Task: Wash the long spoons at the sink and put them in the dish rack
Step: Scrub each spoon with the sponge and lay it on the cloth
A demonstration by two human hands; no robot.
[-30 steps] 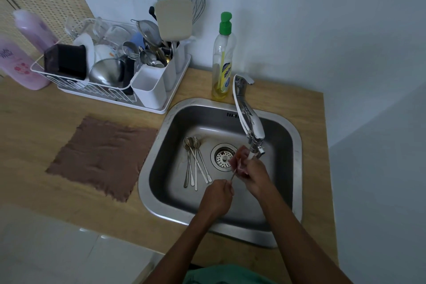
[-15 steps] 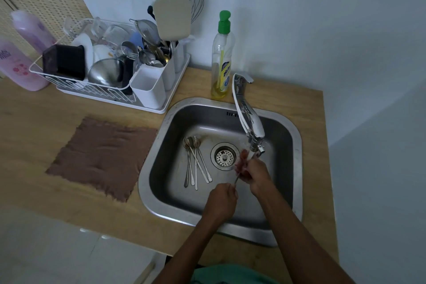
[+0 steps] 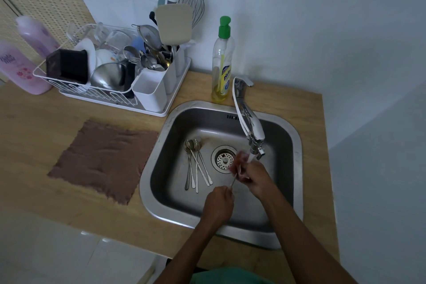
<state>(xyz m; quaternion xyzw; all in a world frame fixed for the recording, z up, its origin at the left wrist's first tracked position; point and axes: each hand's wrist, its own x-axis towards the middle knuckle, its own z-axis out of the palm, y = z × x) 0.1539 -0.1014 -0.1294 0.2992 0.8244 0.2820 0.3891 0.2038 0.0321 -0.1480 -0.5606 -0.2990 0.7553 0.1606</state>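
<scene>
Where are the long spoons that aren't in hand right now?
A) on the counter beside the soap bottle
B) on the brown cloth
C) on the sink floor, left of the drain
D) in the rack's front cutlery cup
C: the loose long spoons lie on the floor of the sink, left of the drain strainer, while the left hand and right hand hold one spoon below the faucet.

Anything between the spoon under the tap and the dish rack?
Nothing visible. The long metal spoon, held by left hand and right hand, has an open line over the rim of the steel sink to the white dish rack.
</scene>
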